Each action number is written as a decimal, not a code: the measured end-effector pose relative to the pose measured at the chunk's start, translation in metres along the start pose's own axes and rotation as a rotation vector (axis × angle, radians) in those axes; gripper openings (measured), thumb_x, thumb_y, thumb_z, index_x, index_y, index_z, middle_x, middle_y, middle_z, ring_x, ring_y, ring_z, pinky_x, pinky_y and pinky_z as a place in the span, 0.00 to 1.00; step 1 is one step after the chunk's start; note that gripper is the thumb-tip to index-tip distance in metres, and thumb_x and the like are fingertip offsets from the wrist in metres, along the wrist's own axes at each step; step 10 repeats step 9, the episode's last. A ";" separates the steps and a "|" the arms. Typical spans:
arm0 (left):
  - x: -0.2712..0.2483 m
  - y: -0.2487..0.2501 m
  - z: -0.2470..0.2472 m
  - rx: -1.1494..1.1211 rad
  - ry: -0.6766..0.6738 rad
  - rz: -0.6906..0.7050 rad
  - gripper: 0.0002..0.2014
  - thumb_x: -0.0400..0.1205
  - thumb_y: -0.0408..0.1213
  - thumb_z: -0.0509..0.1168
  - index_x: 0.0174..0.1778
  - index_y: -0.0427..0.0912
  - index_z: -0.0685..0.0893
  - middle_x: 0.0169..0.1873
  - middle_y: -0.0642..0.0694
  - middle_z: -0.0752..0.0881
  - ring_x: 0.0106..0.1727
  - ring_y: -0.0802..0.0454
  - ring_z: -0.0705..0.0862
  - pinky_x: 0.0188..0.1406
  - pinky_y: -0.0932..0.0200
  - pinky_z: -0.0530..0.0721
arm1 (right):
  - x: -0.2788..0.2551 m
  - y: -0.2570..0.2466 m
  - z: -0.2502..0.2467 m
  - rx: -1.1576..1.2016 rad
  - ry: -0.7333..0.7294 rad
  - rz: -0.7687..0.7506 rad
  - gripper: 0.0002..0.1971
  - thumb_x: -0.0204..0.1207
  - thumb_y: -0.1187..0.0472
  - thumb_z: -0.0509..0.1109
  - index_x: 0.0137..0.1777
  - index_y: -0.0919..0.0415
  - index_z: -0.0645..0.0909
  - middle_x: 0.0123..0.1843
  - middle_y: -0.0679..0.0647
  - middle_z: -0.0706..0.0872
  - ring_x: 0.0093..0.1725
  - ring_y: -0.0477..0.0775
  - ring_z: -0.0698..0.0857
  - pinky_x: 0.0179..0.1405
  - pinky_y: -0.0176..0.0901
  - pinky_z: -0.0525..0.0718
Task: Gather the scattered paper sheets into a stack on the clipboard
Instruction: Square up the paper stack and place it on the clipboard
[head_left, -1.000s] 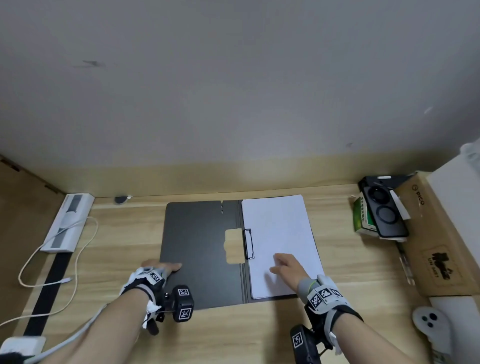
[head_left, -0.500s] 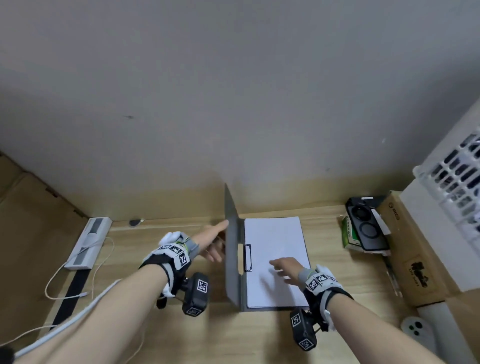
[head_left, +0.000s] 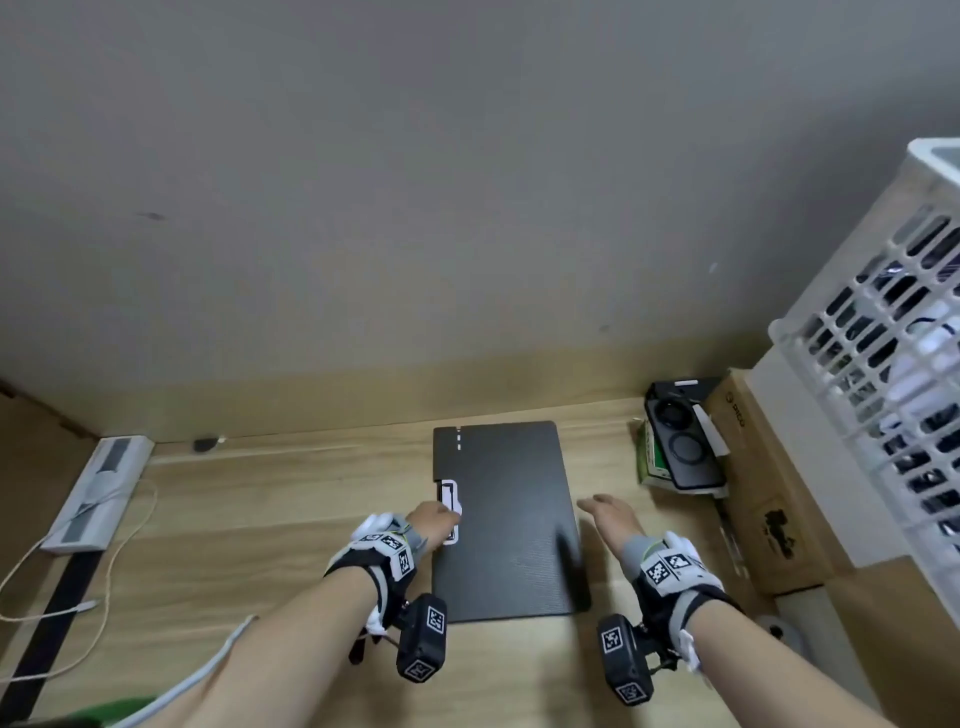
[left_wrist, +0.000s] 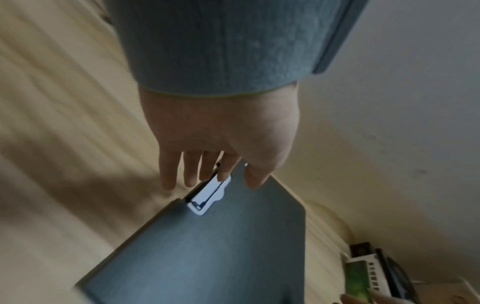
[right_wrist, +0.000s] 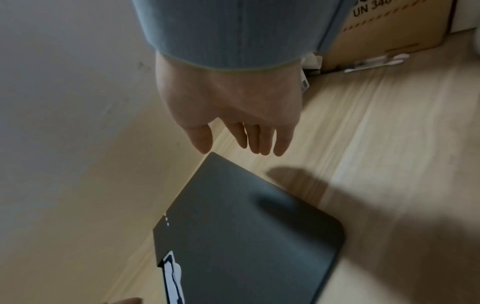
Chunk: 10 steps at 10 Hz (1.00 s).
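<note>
Both hands' open grips flanking closed clipboard: left hand, right hand.

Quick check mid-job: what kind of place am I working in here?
Probably a home or office desk nook: a wooden desktop against a plain wall, a closed black clipboard folder, a power strip with cables, cardboard boxes and a white storage basket alongside.

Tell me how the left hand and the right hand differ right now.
The left hand rests at the folder's spine edge, fingers touching the white clip window; the right hand sits beside the opposite long edge, touching nothing that the pictures show. The left hand's fingers point down at the cover; the right hand's reach forward over the desk. Both are open, hold nothing, and wear wrist cameras.
</note>
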<state>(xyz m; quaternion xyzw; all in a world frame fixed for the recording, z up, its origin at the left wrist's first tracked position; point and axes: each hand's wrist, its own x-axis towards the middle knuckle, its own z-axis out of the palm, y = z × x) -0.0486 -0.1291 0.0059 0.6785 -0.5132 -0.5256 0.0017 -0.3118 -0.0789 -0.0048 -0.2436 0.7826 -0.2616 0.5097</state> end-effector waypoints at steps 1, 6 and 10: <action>0.009 -0.015 0.012 -0.059 -0.033 -0.047 0.12 0.67 0.41 0.63 0.43 0.41 0.82 0.37 0.44 0.81 0.38 0.48 0.76 0.39 0.61 0.69 | 0.011 0.019 0.013 -0.039 -0.079 0.031 0.28 0.81 0.63 0.68 0.79 0.70 0.67 0.78 0.62 0.73 0.79 0.61 0.70 0.76 0.46 0.64; 0.046 -0.021 0.015 -0.163 0.040 -0.179 0.19 0.70 0.45 0.64 0.51 0.38 0.88 0.46 0.44 0.88 0.44 0.47 0.86 0.37 0.62 0.77 | 0.038 0.023 0.057 -0.167 -0.207 -0.065 0.35 0.80 0.57 0.68 0.85 0.57 0.60 0.88 0.48 0.52 0.86 0.53 0.56 0.81 0.43 0.53; 0.026 0.006 -0.016 -0.249 0.108 -0.037 0.05 0.79 0.34 0.64 0.38 0.46 0.83 0.40 0.48 0.82 0.48 0.48 0.78 0.48 0.62 0.70 | 0.032 0.001 0.050 -0.058 -0.129 -0.050 0.32 0.79 0.63 0.70 0.81 0.64 0.66 0.80 0.54 0.70 0.81 0.56 0.68 0.78 0.42 0.61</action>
